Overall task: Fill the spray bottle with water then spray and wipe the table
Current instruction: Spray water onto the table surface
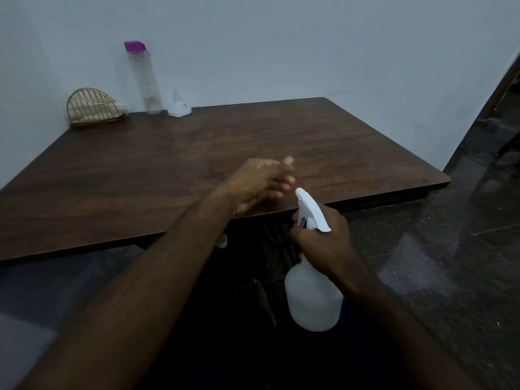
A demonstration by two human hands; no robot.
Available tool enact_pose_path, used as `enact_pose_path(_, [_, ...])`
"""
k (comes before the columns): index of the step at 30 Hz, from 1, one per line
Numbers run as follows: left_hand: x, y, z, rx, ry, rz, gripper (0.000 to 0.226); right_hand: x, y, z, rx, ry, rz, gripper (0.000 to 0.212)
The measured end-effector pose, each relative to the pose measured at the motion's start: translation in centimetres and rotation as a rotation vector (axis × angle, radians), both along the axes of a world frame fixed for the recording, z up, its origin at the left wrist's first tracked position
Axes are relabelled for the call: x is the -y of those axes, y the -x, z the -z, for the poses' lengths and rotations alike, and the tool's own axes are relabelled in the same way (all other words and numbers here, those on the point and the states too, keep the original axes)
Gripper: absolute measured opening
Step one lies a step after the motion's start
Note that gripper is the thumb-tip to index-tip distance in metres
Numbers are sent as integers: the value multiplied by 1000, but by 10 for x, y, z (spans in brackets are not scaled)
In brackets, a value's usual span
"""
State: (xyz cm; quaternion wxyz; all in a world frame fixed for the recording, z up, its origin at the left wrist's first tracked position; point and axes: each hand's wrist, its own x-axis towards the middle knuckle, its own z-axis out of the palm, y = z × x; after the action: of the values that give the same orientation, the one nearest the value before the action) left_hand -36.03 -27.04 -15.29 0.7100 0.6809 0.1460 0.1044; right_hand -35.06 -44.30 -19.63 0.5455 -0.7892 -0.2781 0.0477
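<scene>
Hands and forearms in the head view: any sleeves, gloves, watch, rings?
None visible. The left hand and right hand are bare, with no gloves, and both forearms are uncovered up to the frame edge. No watch or bracelet shows. The left fingers are motion-blurred, so rings there cannot be ruled out.

Odds and ends sitting along the wall

A tall clear bottle (146, 80) with a purple cap (134, 46) is standing upright at the back, against the pale wall (281, 46). A white funnel (179, 106) is sitting mouth down just to its right. A gold wire holder (92, 109) is resting further left, near the corner. A dark glossy floor (450, 263) is stretching away on the right.
</scene>
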Motion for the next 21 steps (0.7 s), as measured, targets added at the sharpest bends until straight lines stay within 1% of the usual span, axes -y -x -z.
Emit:
enact_pose_path(1, [-8,-3,1,52,-65,-162,24,0,0,2,-8,0,6,25])
enact_pose_path(3, [-29,-6,6,107,-220,-482,26,0,1,5,-29,21,20,23])
enact_pose_path(4, [-40,-5,11,116,-268,-593,26,1,2,5,-47,35,28,20])
enact_pose_path(6, [-58,-3,21,128,-270,-705,28,3,1,7,-71,58,40,15])
enact_pose_path(9, [-66,-4,29,153,-214,-713,32,4,3,4,-44,86,21,11])
enact_pose_path(12, [-67,-7,30,132,-274,-697,32,4,8,5,-46,57,-2,15])
enact_pose_path(15, [-69,-7,32,136,-261,-699,32,3,7,7,-85,68,32,16])
enact_pose_path(19, [-68,-7,33,150,-272,-693,31,6,8,4,-65,29,40,19])
enact_pose_path(21, [-67,-8,34,148,-278,-687,31,7,8,6,-55,41,32,15])
